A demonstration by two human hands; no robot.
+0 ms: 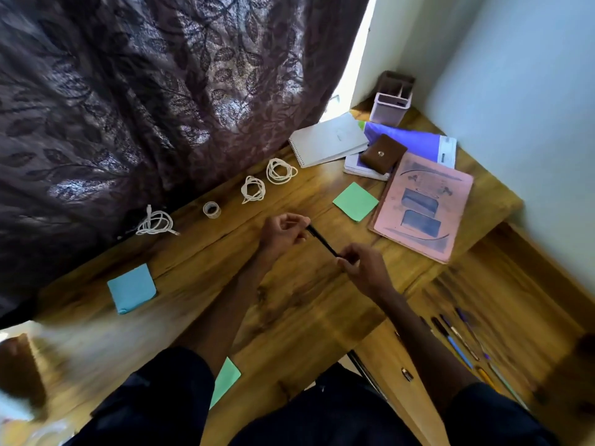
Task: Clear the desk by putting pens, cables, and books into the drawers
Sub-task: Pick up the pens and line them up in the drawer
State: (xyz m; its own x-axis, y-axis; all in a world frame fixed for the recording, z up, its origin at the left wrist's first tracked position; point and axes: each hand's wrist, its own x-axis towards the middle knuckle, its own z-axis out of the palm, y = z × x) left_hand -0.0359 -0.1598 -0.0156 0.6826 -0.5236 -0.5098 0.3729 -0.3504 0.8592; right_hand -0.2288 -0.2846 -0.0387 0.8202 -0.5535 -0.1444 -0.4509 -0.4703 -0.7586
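Over the middle of the wooden desk [199,284] both my hands hold one black pen [323,242]. My left hand [283,235] pinches its far end, and my right hand [362,267] grips its near end. Three coiled white cables lie along the curtain side: one at the left [156,223], one in the middle [253,189], one further right [281,170]. A pink book [425,206], a white spiral notebook [328,140] and a purple folder [415,140] lie at the far right. An open drawer [508,304] at the right holds several pens [458,346].
A dark patterned curtain [145,91] hangs along the desk's far side. On the desk are a tape roll [211,209], green [355,201] and blue [132,288] sticky pads, a brown pouch [383,153] and a pen holder [391,103] in the corner.
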